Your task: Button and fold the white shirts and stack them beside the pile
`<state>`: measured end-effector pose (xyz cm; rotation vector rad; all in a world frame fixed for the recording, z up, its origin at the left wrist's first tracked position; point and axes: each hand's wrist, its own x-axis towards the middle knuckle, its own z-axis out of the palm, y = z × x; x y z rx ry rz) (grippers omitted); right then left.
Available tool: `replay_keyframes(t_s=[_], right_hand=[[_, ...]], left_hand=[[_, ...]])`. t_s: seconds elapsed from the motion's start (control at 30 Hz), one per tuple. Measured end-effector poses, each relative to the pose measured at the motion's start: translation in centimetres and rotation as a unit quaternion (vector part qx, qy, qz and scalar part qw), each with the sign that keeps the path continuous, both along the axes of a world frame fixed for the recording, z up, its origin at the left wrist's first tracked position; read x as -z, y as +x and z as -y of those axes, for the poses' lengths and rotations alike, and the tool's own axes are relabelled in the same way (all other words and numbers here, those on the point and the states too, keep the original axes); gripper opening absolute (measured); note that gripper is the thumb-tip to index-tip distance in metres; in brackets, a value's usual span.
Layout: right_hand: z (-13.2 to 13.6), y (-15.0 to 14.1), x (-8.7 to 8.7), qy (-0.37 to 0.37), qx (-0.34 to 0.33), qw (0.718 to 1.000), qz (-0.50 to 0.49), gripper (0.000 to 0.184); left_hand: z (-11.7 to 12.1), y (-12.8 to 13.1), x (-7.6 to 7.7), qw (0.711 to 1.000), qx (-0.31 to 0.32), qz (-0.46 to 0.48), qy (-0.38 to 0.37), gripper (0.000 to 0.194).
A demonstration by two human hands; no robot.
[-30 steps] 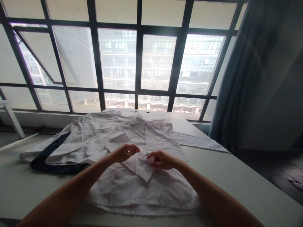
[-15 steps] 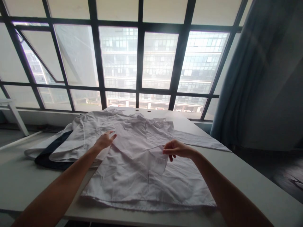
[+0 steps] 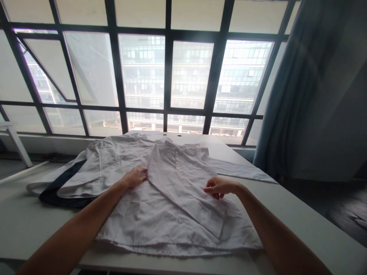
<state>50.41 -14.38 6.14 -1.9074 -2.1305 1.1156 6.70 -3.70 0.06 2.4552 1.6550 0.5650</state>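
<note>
A: Near the front edge of the table [image 3: 37, 229], what lies spread out?

B: A white shirt [image 3: 160, 233], its folded flap [image 3: 180, 194] lying across the front. The left hand [image 3: 133, 178] rests open, pinning the cloth flat. The right hand [image 3: 219, 187] curls loosely beside the flap; any grip is unclear.

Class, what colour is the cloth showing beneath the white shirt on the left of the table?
The cloth is dark navy, best seen in the head view.

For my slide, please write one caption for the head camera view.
Left hand rests on a white shirt lying on a table by a window; right hand is over the shirt.
</note>
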Motion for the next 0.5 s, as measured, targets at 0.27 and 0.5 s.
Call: replay_keyframes(t_s=[0.27,0.5], right_hand=[[0.6,-1.2,-0.1,-0.042,-0.063,0.996,0.042,0.043],[0.5,0.8,0.1,-0.126,-0.027,0.991,0.031,0.042]], left_hand=[[0.6,0.7,-0.5,0.996,-0.057,-0.057,0.04,0.033],[-0.5,3.8,-1.8,0.986,-0.109,-0.119,0.046,0.026]])
